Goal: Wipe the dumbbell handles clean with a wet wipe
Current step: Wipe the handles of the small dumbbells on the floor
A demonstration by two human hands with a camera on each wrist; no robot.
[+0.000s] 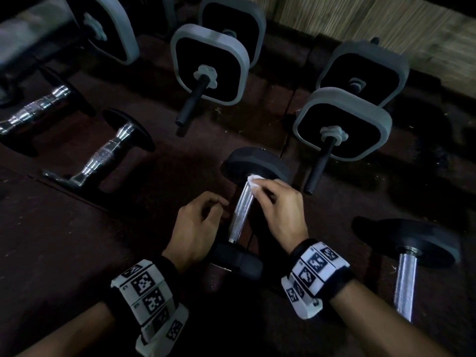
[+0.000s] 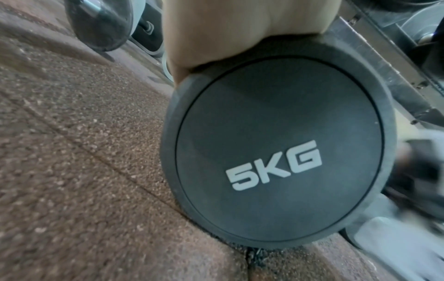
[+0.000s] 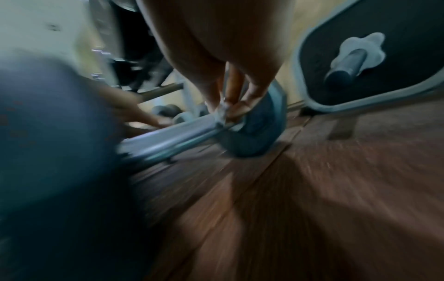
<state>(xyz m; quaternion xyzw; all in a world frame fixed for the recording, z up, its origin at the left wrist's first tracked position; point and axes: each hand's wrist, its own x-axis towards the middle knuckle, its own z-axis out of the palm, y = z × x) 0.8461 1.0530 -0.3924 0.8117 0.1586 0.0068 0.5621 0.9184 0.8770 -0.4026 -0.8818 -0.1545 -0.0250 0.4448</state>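
Note:
A 5 kg dumbbell lies on the floor, its knurled chrome handle [image 1: 239, 212] between two black round heads. My right hand [image 1: 260, 189] pinches a small white wet wipe [image 1: 253, 181] against the far end of the handle, right next to the far head [image 1: 255, 163]. The right wrist view, blurred, shows the wipe [image 3: 222, 112] under my fingertips on the handle [image 3: 173, 136]. My left hand [image 1: 221, 207] sits left of the handle with its fingers loosely curled, holding nothing. Its palm [image 2: 240, 28] lies over the near head [image 2: 276, 152] marked 5KG.
Two chrome-handled dumbbells [image 1: 105, 153] lie at the left. Adjustable dumbbells with grey square plates [image 1: 210, 63] [image 1: 342, 124] stand behind. Another round-headed dumbbell [image 1: 407, 266] lies at the right. The floor is reddish rubber tile [image 1: 64, 240]; a reed screen [image 1: 360, 16] closes the back right.

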